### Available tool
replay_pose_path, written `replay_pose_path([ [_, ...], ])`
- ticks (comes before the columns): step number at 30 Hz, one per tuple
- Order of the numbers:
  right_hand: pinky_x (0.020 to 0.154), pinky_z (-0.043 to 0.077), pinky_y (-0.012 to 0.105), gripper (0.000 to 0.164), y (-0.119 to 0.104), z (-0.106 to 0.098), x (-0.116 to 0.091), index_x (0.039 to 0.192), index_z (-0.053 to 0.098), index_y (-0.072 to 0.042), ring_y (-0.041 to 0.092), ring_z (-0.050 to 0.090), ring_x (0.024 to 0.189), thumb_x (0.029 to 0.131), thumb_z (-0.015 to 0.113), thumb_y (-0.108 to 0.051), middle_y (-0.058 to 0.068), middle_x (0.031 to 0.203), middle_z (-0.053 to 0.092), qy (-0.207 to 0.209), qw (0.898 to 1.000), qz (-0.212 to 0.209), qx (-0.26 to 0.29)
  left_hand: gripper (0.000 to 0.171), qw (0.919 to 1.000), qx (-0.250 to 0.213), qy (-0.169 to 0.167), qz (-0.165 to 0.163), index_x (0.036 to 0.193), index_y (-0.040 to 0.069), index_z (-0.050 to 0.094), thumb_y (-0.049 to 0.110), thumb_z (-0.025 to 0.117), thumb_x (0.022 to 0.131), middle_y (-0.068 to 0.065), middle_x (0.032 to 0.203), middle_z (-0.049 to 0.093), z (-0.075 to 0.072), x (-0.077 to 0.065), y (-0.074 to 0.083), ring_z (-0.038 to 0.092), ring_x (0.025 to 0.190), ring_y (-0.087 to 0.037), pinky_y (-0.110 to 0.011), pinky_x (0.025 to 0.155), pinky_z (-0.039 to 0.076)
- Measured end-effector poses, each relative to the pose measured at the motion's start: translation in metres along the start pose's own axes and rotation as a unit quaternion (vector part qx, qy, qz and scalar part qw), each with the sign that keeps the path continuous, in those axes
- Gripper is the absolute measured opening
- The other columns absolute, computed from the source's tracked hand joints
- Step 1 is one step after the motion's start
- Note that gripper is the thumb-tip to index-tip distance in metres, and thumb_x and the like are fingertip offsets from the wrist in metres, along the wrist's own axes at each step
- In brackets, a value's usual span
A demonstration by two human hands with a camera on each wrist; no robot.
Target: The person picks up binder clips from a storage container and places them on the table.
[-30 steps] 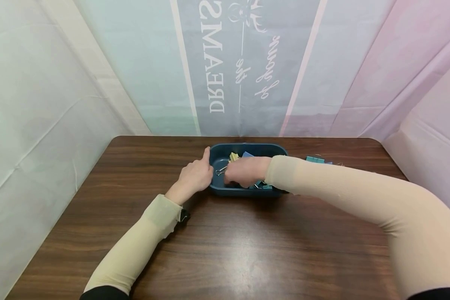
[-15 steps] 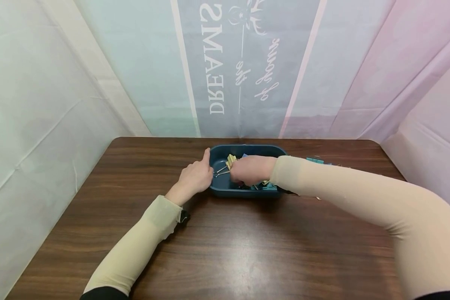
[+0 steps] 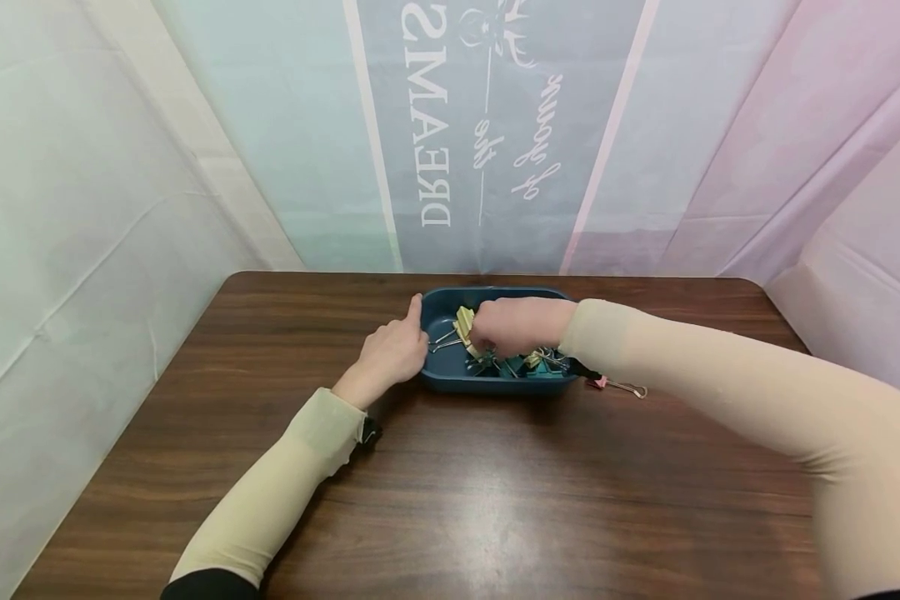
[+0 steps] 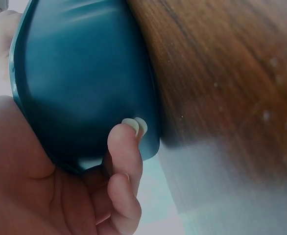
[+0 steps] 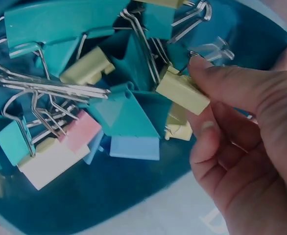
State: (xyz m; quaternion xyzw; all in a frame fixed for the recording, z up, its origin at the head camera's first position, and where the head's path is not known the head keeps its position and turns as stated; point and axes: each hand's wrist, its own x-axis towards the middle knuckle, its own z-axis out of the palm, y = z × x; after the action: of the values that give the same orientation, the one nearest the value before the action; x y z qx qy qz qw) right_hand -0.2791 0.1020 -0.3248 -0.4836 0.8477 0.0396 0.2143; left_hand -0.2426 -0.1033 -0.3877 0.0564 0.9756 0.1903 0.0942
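A dark blue-green plastic bin (image 3: 487,387) stands near the table's far edge with binder clips in several colours inside. My left hand (image 3: 393,348) holds the bin's left end, index finger along the rim; in the left wrist view curled fingers (image 4: 125,152) touch its outer wall. My right hand (image 3: 521,325) is over the clips inside the bin. Between thumb and fingers it pinches a small yellow binder clip (image 5: 182,91), seen in the right wrist view. Another yellow clip (image 3: 465,325) lies left of this hand. Large teal clips (image 5: 60,22) lie beneath and beside the pinched one.
A pink binder clip (image 3: 598,382) with a wire handle lies on the table, right of the bin. The wooden table (image 3: 450,492) meets a printed fabric backdrop (image 3: 487,167) at the far side, with pale cloth on both sides.
My right hand has moved to the right and a little farther back within the bin, uncovering clips at the near side. The pink clip outside has come into view. My left hand stays put.
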Motion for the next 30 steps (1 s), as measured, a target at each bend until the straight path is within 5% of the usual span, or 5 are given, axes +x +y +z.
replay_pose_path([
  [4,0.076,0.056,0.033,0.022,0.001,-0.007,-0.012,0.106,0.078,-0.012,0.012,0.064,0.081,0.089,0.071,-0.001,0.001,0.099,0.072,0.022,1.0,0.01,0.001,0.067,1.0,-0.001,0.002,0.003,0.161,0.012,0.005,0.025,0.039,0.105,-0.007,0.06,0.056,0.0,0.0,0.0,0.048,0.046,-0.021,-0.032,0.043,0.035],
  [7,0.068,0.052,0.03,0.019,0.003,-0.012,-0.023,0.091,0.078,-0.01,0.011,0.055,0.071,0.09,0.065,0.003,-0.003,0.084,0.066,0.047,0.999,-0.003,0.003,0.067,1.0,0.0,0.003,0.004,0.161,0.011,0.006,0.025,0.039,0.105,-0.007,0.061,0.056,0.001,0.001,0.0,0.05,0.047,-0.022,-0.032,0.043,0.035],
  [12,0.058,0.033,0.029,0.032,0.009,-0.016,-0.045,0.065,0.058,-0.013,0.012,0.033,0.06,0.089,0.051,0.007,-0.006,0.063,0.036,0.088,0.996,-0.02,0.025,0.067,1.0,0.003,0.006,0.004,0.161,0.011,0.006,0.025,0.04,0.105,-0.007,0.062,0.057,0.001,0.001,0.0,0.051,0.048,-0.022,-0.032,0.044,0.036],
  [21,0.068,0.048,0.033,0.019,0.037,0.001,-0.103,0.087,0.067,-0.016,0.014,0.052,0.073,0.09,0.069,0.003,-0.005,0.079,0.057,0.139,0.987,0.032,0.066,0.067,1.0,0.0,0.006,0.004,0.161,0.011,0.006,0.025,0.04,0.105,-0.007,0.061,0.056,0.002,0.0,-0.001,0.049,0.047,-0.022,-0.033,0.043,0.035],
  [30,0.065,0.044,0.033,0.014,0.072,0.044,-0.152,0.087,0.06,-0.015,0.013,0.049,0.07,0.096,0.063,-0.005,-0.002,0.078,0.055,0.102,0.973,0.141,0.149,0.067,1.0,0.002,0.007,0.005,0.161,0.011,0.006,0.025,0.039,0.105,-0.007,0.059,0.055,0.001,-0.001,-0.002,0.045,0.044,-0.02,-0.032,0.042,0.033],
])
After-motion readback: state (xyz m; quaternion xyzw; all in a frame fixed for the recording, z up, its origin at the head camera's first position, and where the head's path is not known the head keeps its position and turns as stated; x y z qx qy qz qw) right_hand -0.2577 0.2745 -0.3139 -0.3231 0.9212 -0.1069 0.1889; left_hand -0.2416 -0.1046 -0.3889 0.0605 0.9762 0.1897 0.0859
